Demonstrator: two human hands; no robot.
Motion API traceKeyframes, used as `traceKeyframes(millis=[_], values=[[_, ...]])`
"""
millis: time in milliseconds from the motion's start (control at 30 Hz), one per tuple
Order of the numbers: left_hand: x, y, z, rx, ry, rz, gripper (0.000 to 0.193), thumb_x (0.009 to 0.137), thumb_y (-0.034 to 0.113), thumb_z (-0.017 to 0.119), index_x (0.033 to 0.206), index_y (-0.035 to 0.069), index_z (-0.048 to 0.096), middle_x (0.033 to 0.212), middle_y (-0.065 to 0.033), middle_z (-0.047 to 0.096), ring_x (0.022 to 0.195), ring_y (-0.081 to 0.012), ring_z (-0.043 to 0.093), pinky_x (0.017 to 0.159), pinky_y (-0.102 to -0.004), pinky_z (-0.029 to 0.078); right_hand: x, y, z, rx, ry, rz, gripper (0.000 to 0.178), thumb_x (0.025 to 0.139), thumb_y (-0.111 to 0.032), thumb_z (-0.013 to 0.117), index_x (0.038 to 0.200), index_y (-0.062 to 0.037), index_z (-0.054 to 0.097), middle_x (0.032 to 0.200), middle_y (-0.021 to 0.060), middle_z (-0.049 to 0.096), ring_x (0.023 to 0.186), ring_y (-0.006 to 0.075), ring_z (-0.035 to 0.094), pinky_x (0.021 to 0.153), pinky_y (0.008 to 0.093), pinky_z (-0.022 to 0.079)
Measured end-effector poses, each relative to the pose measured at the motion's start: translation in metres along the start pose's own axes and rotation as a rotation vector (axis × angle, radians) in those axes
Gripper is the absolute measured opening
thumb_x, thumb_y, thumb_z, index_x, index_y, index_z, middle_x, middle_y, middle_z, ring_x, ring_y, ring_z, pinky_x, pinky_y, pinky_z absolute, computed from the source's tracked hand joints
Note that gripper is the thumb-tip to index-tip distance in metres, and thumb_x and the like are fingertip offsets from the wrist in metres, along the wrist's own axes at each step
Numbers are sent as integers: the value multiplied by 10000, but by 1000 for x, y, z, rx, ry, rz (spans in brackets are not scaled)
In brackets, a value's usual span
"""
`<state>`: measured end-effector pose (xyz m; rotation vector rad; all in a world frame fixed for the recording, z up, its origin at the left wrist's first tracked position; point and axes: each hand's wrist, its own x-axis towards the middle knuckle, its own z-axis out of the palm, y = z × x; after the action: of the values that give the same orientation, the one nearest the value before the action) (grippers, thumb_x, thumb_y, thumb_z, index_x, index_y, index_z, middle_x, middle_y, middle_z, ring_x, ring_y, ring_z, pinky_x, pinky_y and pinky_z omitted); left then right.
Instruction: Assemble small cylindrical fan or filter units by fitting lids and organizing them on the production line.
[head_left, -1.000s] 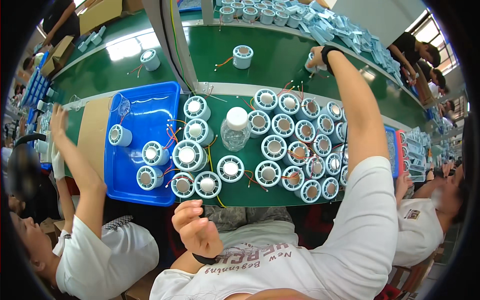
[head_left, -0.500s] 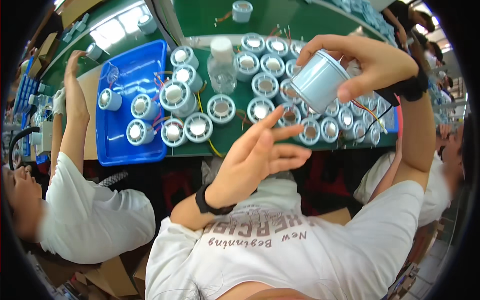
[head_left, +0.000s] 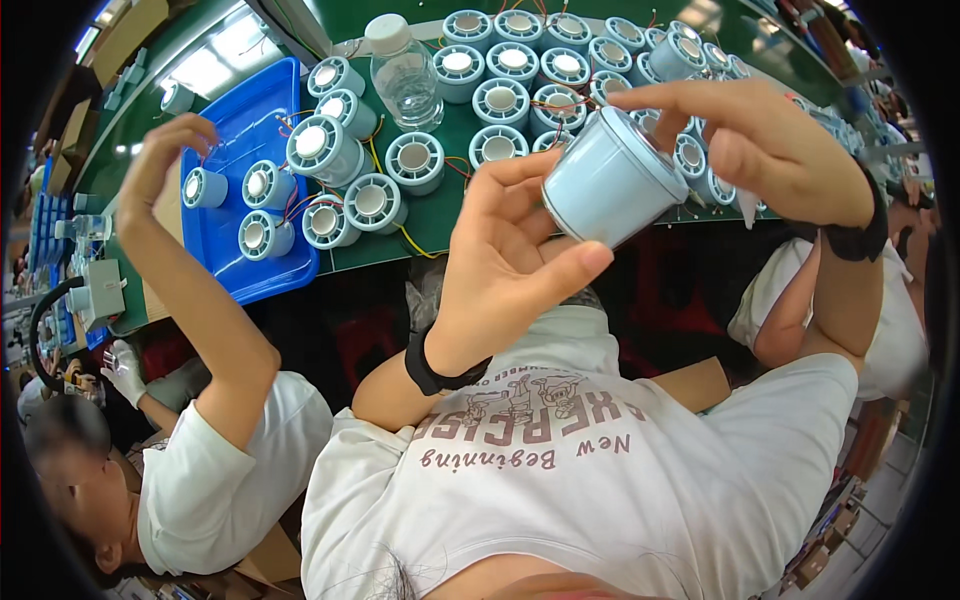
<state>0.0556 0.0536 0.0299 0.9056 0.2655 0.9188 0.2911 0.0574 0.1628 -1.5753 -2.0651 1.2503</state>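
My left hand (head_left: 510, 245) cradles a light-blue cylindrical housing (head_left: 612, 185), with fingers along its left side and the thumb below. The housing is tilted above the table's near edge. My right hand (head_left: 785, 155) arches over its right end. The right index fingertip meets the upper rim, while the thumb stands apart from the housing. Part of the right fingers is hidden behind it. On the table beyond, similar light-blue housings (head_left: 500, 103) stand in rows, with slotted round tops, pale or brown discs and thin coloured wires.
A clear bottle with a white cap (head_left: 405, 75) stands among the housings. At left, a blue tray (head_left: 215, 245) holds several housings. A co-worker's bare arm (head_left: 190, 290) reaches over that tray. Another person in white (head_left: 890, 330) sits close by at right.
My left hand has come up from below and taken hold of the housing. My right hand's thumb has come off it. The co-worker's arm at left has swung toward the tray.
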Motion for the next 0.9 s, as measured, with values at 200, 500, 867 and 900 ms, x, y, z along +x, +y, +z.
traceKeyframes(millis=[200,500,867,900], values=[[4,-24,-8,503,0,502,753,694,-80,777,1322,48,382,1307,-173,435,1222,-296,507,989,-416,491,-5,2,26,-311,97,-246,806,700,-439,799,1354,-77,496,1029,106,620,916,212,595,694,299,477],[3,-28,-14,780,67,700,617,709,-77,737,1248,46,462,1284,-169,386,1120,-299,564,915,-378,501,-41,40,-27,-724,332,14,681,631,-162,786,1258,-81,531,1049,109,617,933,239,587,794,337,462],[-2,-25,-22,753,141,685,551,763,-77,663,1262,34,457,1265,-175,392,1059,-284,590,896,-363,505,-25,182,-76,-553,450,450,709,651,-256,826,1264,-71,521,927,89,634,842,207,586,771,331,476],[-2,-24,-22,770,141,677,546,764,-72,662,1260,33,460,1263,-177,394,1056,-282,590,892,-361,506,-22,185,-76,-523,456,449,713,653,-266,830,1265,-70,522,941,86,636,848,204,585,774,329,477]])
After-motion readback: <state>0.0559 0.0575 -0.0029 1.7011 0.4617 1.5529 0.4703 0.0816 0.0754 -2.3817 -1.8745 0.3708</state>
